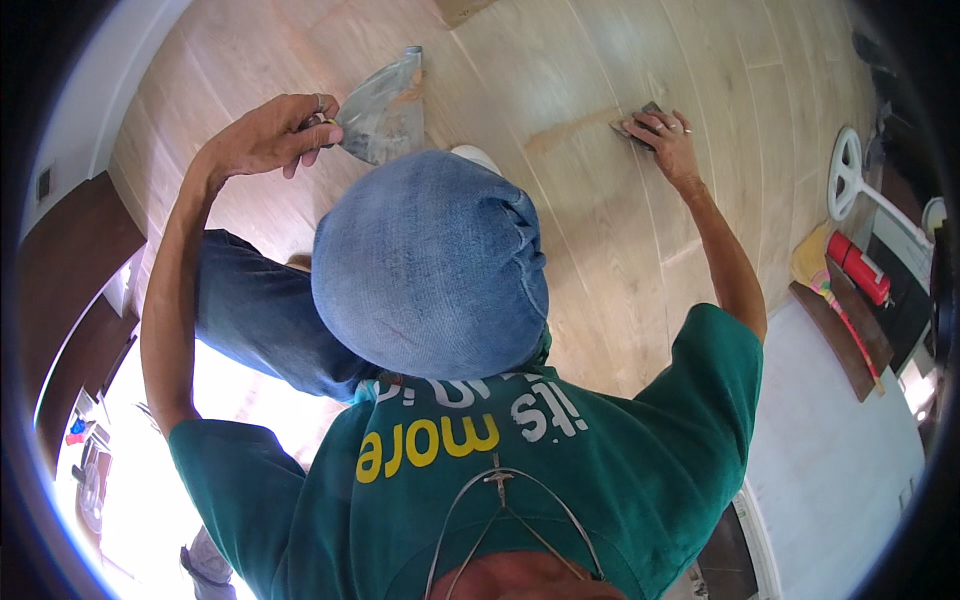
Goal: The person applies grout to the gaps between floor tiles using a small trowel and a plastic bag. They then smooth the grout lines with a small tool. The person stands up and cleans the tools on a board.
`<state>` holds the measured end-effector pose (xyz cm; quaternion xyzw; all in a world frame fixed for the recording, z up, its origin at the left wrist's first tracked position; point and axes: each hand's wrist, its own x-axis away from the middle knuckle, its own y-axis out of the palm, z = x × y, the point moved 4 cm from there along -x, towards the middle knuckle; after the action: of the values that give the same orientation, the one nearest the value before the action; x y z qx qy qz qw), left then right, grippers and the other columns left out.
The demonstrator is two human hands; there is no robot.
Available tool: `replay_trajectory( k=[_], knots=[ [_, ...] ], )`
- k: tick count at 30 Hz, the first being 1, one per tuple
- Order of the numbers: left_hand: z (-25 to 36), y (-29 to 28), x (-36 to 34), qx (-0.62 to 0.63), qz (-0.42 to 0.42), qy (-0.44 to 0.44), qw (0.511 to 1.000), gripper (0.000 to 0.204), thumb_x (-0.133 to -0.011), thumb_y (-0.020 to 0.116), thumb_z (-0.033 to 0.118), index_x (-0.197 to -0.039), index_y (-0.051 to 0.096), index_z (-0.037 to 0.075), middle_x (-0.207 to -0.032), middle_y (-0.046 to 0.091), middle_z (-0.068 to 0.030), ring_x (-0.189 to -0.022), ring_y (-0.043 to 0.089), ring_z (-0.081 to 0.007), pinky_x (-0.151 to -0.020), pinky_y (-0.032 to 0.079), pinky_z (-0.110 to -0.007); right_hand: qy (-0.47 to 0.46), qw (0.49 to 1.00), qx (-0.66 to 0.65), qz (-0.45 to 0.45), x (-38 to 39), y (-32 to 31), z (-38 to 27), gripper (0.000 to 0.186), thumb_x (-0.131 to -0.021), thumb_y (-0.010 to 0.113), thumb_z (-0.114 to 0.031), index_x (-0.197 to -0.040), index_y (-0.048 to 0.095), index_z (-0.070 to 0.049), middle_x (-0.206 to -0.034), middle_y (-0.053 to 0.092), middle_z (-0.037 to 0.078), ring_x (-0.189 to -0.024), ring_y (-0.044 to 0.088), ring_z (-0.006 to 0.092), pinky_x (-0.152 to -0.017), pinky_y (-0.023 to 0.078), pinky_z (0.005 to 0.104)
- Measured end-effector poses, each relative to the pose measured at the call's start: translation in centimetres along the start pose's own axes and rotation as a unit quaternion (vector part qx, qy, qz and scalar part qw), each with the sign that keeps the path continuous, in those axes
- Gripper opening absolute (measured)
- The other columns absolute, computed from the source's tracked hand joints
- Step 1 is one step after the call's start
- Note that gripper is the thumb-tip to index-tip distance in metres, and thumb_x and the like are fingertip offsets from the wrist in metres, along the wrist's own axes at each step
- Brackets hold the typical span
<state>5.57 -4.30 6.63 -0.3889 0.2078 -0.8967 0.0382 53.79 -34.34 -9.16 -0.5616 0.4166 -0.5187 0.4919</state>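
Note:
My left hand (310,135) grips the handle of a wide grey, fan-shaped blade or pan (385,105) smeared with light brown paste. My right hand (662,140) is closed on a small dark flat scraper (630,128), held low at the wood-look plank floor (560,220) beside a streak of tan paste (570,125) along a plank joint. My bent knee (425,255), in blue jeans, rises between my two hands. The tip of a light shoe (473,153) shows behind it.
A white wall edge (120,70) and dark brown panels (80,230) run along the left. On the right are a white wheel-like object (845,170), a red cylinder (860,270), a yellow brush (812,255), brown boards (840,340) and a pale panel (830,440).

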Motion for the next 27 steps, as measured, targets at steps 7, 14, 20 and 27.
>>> replay_trajectory(
  k=[7, 14, 20, 27],
  knots=[
    [0.6, 0.0, -0.4, 0.035, 0.014, 0.038, 0.999, 0.045, -0.104, 0.058, 0.048, -0.102, 0.063, 0.003, -0.06, 0.054, -0.0001, -0.049, 0.054, -0.011, -0.048, 0.046, -0.027, 0.043, 0.998, -0.014, 0.053, -2.1, -0.6, -0.4, 0.06, -0.09, 0.055, 0.001, -0.136, 0.066, -0.036, -0.131, 0.066, -0.005, -0.126, 0.058, 0.0192, -0.117, 0.033, 0.0515],
    [0.3, -0.1, -0.3, -0.004, -0.005, -0.012, 1.0, 0.044, -0.105, 0.058, 0.046, -0.105, 0.063, 0.003, -0.061, 0.055, -0.001, -0.049, 0.055, -0.0108, -0.048, 0.046, -0.028, 0.011, 1.0, -0.018, 0.01, -1.3, -1.4, -1.4, 0.051, -0.095, 0.053, -0.006, -0.134, 0.068, -0.035, -0.127, 0.068, -0.004, -0.124, 0.059, 0.0196, -0.116, 0.035, 0.0521],
    [0.5, -0.2, -1.0, 0.027, 0.027, 0.035, 0.999, 0.043, -0.105, 0.058, 0.045, -0.106, 0.063, 0.003, -0.062, 0.055, -0.0024, -0.05, 0.056, -0.0117, -0.048, 0.046, -0.028, 0.008, 0.999, -0.042, 0.024, -2.0, -0.6, -2.7, 0.057, -0.092, 0.05, 0.001, -0.134, 0.068, -0.033, -0.128, 0.066, -0.002, -0.124, 0.058, 0.0219, -0.116, 0.034, 0.0516],
    [0.5, -0.4, -0.7, 0.003, 0.0, 0.018, 1.0, 0.043, -0.104, 0.058, 0.046, -0.106, 0.063, 0.003, -0.062, 0.056, -0.0019, -0.05, 0.056, -0.0119, -0.048, 0.046, -0.027, 0.024, 0.999, -0.017, 0.037, -1.4, -0.9, -0.7, 0.063, -0.088, 0.052, 0.003, -0.136, 0.067, -0.035, -0.133, 0.064, -0.005, -0.126, 0.057, 0.021, -0.117, 0.034, 0.0525]
  ],
)
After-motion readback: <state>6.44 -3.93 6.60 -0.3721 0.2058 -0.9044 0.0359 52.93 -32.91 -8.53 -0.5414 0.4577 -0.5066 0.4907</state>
